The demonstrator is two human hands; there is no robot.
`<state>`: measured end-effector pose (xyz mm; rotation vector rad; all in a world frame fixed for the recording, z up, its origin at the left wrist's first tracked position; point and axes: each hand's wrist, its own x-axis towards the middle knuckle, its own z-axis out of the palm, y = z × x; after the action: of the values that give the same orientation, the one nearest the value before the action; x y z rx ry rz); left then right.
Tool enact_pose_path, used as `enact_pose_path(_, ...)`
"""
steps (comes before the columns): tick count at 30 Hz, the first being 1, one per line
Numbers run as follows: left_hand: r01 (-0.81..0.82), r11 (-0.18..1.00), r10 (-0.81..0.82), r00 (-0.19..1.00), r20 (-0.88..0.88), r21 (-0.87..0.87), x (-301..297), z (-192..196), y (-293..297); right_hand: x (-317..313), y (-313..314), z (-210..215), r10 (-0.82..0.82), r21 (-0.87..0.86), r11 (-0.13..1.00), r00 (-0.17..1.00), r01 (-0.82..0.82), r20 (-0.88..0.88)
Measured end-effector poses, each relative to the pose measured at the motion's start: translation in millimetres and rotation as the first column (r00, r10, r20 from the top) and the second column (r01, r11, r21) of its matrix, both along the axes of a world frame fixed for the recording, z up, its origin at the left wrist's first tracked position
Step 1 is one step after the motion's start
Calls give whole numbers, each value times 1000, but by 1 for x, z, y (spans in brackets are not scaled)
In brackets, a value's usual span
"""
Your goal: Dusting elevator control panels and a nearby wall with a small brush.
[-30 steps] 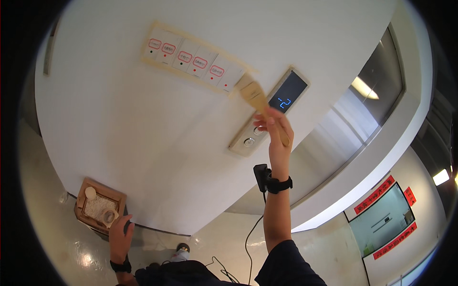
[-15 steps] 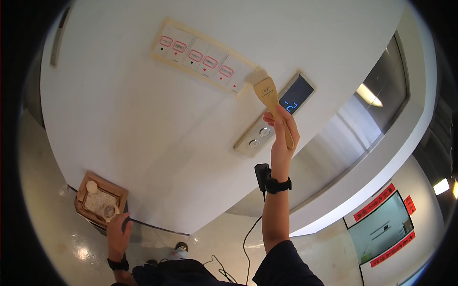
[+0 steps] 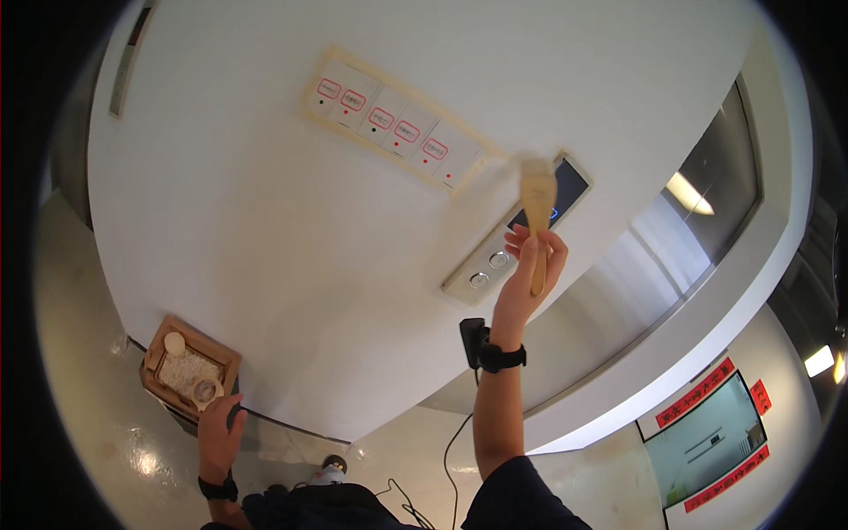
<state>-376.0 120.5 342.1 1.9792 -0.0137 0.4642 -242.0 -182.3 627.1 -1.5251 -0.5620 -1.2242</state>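
My right hand (image 3: 528,265) is raised in front of the wall, its fingers closed round the thin end of a flat wooden-handled brush (image 3: 538,196). The brush points up, and its bristle end is blurred over the top of the elevator call panel (image 3: 515,231). Left of it on the wall, a row of white paper cards (image 3: 389,119) is framed by pale tape. Low at the left, my left hand (image 3: 219,437) has its fingers curled at the near edge of a small round beige-rimmed container (image 3: 207,391), over a wooden-framed bin (image 3: 231,364). Its fingertips are partly hidden.
White gravel (image 3: 187,371) fills the bin's top, with a pale round disc (image 3: 174,343) at its far corner. To the right are metal elevator doors (image 3: 649,238). A black device (image 3: 473,343) at my right wrist trails a cable (image 3: 450,455) toward the floor.
My right hand and the brush have moved right, from the end of the taped cards to over the call panel's screen. The brush now stands more upright. My left hand has hardly moved.
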Motion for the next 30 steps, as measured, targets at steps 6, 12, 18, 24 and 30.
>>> enact_pose_path(6,-47,999,47,999,16,24,-8,3,9,17,55,-58,65,183,982,996,-52,-65)
enact_pose_path(12,-168,986,167,984,65,1,-31,7,28,26,132,-104,231,278,942,965,-189,-125)
enact_pose_path(18,-340,940,340,940,4,35,-64,3,45,41,186,-96,304,250,928,950,-277,-75)
enact_pose_path(24,-509,854,507,861,47,109,-94,7,59,51,230,-81,657,141,748,691,-649,-302)
enact_pose_path(30,-630,768,629,776,49,114,-94,6,53,43,218,-96,388,564,750,920,-346,50)
